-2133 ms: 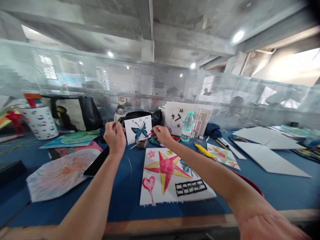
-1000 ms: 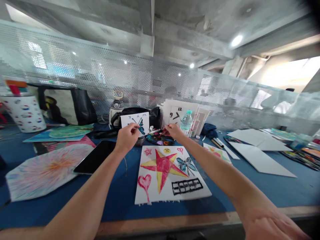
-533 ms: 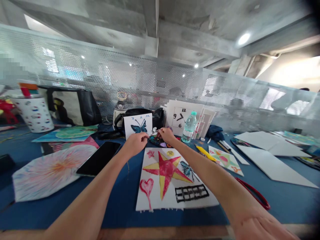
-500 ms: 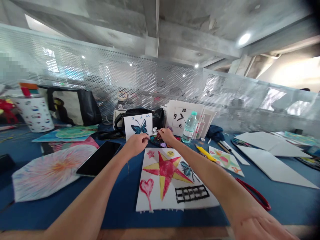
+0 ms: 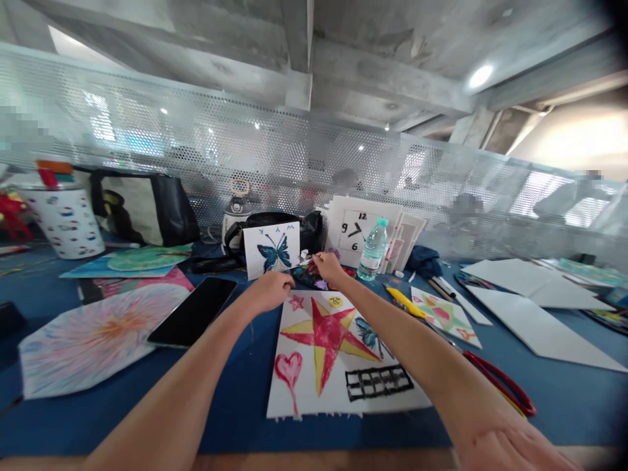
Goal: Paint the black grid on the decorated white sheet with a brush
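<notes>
A white card with a blue butterfly (image 5: 279,247) stands upright in front of a black bag. My left hand (image 5: 273,290) is just below the card, its fingers curled together; whatever may be between them is too small to see. To its right, my right hand (image 5: 328,268) has its fingers pinched beside small white scraps (image 5: 305,254), over a dark paint palette (image 5: 305,277) marked with colours. What it holds cannot be made out. Beneath my forearms lies a white board painted with a red and yellow star (image 5: 328,333), a heart, a butterfly and a black grid.
A water bottle (image 5: 373,252) stands before boards with a clock drawing (image 5: 354,229). On the right are red-handled scissors (image 5: 500,379), a yellow tool (image 5: 405,301) and white boards (image 5: 549,327). To the left lie a phone (image 5: 193,313), a painted paper (image 5: 98,337) and a patterned cup (image 5: 66,219).
My left hand has moved down a little, showing more of the butterfly card's lower part. The right hand has stayed nearly in place.
</notes>
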Demonstrator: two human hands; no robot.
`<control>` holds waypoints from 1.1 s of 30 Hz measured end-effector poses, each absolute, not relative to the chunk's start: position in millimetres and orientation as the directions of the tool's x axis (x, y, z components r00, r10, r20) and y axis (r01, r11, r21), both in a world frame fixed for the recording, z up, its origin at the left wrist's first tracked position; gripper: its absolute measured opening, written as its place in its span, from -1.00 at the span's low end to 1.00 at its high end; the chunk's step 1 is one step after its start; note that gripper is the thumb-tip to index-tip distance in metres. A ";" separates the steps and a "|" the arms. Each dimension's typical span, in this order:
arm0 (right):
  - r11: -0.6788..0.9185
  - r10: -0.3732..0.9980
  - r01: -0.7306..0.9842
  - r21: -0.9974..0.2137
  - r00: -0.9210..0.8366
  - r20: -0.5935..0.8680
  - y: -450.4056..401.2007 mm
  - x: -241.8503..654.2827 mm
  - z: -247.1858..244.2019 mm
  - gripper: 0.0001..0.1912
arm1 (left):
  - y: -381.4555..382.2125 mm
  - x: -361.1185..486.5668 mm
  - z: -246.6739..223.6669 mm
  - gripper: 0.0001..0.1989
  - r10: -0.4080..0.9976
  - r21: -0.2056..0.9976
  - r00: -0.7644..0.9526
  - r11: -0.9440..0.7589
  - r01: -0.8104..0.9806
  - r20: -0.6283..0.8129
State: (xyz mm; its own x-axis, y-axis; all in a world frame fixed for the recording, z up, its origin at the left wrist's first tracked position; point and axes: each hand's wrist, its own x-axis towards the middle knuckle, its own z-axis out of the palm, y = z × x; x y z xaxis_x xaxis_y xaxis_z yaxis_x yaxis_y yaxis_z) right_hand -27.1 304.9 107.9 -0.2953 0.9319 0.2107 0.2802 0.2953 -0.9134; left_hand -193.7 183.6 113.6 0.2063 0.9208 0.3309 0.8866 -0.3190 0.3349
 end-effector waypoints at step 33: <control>0.177 0.931 -0.008 -0.984 -0.324 0.170 236.9 97.1 153.2 -0.72 | 180.8 -184.0 123.4 -0.58 0.949 0.183 0.293 -0.310 0.933 0.116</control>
